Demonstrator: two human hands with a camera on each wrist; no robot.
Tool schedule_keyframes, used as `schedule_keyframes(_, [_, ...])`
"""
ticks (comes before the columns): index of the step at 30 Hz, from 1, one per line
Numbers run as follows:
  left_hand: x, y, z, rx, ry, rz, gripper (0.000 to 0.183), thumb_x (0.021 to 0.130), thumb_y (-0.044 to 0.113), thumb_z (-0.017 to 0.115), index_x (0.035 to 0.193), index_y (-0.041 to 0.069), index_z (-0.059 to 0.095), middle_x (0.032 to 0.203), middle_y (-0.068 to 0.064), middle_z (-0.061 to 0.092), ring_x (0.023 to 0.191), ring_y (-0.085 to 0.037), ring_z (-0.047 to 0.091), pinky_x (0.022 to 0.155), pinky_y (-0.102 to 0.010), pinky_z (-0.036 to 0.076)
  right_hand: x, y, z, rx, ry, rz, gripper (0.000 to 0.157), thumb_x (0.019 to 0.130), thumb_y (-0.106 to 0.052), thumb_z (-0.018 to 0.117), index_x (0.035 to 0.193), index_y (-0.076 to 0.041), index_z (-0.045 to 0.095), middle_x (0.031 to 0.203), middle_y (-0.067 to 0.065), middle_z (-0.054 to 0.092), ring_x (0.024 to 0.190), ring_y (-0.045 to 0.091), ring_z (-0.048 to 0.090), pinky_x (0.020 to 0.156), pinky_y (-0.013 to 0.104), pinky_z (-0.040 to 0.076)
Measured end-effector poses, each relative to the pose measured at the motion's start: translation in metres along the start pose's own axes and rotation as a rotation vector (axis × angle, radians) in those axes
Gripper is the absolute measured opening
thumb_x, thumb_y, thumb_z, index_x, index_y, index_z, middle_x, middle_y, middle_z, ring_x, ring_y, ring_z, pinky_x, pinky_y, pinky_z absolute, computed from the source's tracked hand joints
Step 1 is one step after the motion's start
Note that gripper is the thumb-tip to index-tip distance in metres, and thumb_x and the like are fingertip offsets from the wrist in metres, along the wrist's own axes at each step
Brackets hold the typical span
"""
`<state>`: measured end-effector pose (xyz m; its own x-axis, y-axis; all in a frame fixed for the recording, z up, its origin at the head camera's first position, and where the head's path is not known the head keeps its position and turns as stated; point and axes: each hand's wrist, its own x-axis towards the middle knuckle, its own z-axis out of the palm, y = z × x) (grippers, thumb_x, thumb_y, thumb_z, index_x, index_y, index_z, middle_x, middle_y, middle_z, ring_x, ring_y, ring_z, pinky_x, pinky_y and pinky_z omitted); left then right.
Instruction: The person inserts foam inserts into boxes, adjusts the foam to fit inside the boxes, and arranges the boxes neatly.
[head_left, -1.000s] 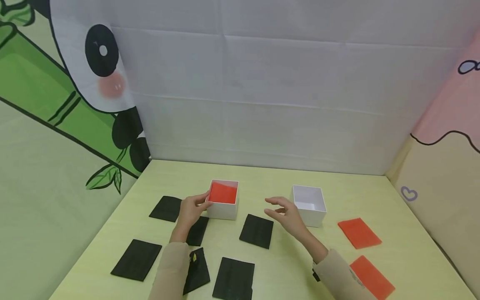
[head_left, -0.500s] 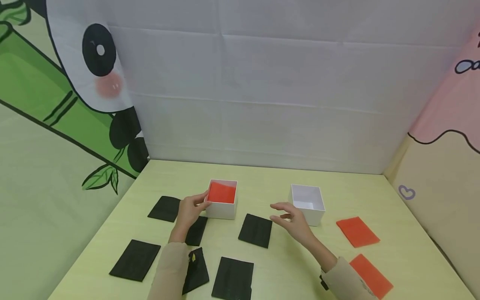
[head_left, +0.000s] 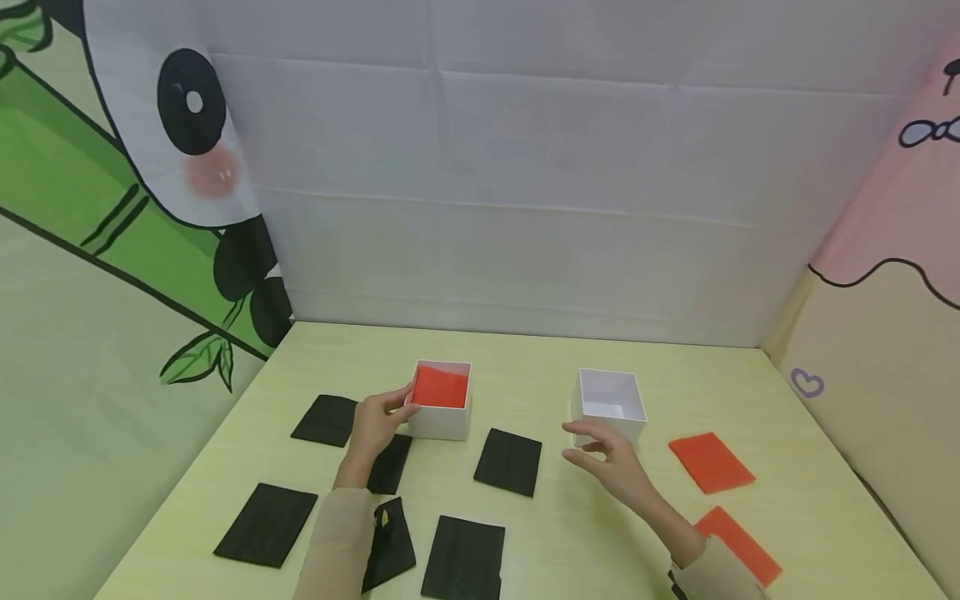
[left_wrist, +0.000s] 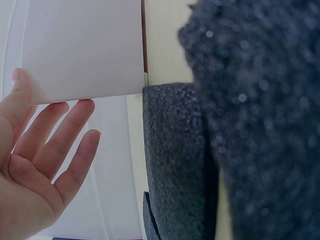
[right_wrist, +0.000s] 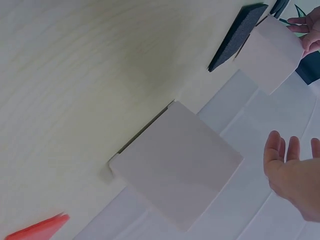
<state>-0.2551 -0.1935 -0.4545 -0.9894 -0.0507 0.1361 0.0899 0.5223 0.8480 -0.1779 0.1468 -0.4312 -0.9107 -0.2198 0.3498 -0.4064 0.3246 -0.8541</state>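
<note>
A white open-topped box [head_left: 438, 423] stands at the back left of the table with a red sheet [head_left: 441, 387] inside. My left hand [head_left: 375, 429] pinches its left side near the rim, thumb on one face and fingers along another, as the left wrist view also shows on the white box [left_wrist: 85, 50]. My right hand [head_left: 617, 467] hovers in front of a second white box [head_left: 609, 387], its fingers loosely bent and holding nothing. Bare inner walls show in that box. In the right wrist view the right hand [right_wrist: 295, 175] is apart from the box [right_wrist: 175, 165].
Several flat black squares [head_left: 507, 462] lie across the left and middle, one black square [head_left: 388, 546] partly under my left sleeve. Two red sheets lie at the right, the farther red sheet [head_left: 712, 462] and a nearer red sheet [head_left: 738, 546]. A white cloth backdrop [head_left: 525, 208] rises behind.
My right hand has drawn right and a little nearer to me, from left of the second box to in front of it. My left hand stays on the first box.
</note>
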Motion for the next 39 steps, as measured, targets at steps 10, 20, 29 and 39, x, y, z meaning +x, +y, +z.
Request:
schedule_keyframes(10, [0.000,0.000,0.001,0.002,0.001,-0.004,0.046,0.078,0.016,0.069,0.121,0.009,0.056,0.113,-0.019,0.057,0.097,-0.030,0.059,0.076,-0.038,0.048,-0.019,0.006,-0.019,-0.056,0.024,-0.031,0.033,0.076,-0.005,0.069,0.107,0.004,0.061,0.105,0.014,0.059,0.097,0.002,0.051,0.075,0.036,0.049])
schedule_keyframes(20, [0.000,0.000,0.003,-0.001,-0.006,-0.017,0.047,0.078,0.017,0.069,0.122,0.010,0.056,0.116,-0.017,0.056,0.099,-0.029,0.058,0.077,-0.038,0.048,-0.038,0.011,-0.037,-0.117,0.088,-0.092,0.034,0.073,0.002,0.069,0.106,0.006,0.060,0.102,0.011,0.060,0.096,-0.003,0.051,0.072,0.028,0.049])
schedule_keyframes(29, [0.001,0.000,0.003,-0.006,-0.001,-0.010,0.046,0.078,0.016,0.069,0.122,0.010,0.056,0.117,-0.017,0.056,0.095,-0.029,0.060,0.075,-0.037,0.049,-0.059,0.017,-0.056,-0.244,0.138,-0.062,0.037,0.071,-0.001,0.072,0.106,0.003,0.061,0.104,0.008,0.062,0.098,-0.007,0.049,0.074,0.018,0.046])
schedule_keyframes(39, [0.000,0.001,0.003,0.003,0.006,-0.027,0.046,0.078,0.018,0.069,0.122,0.012,0.056,0.118,-0.015,0.055,0.091,-0.027,0.062,0.076,-0.038,0.049,-0.078,0.020,-0.072,-0.424,0.174,-0.079,0.040,0.065,-0.003,0.077,0.102,0.004,0.064,0.103,0.014,0.061,0.101,-0.008,0.045,0.078,0.005,0.034])
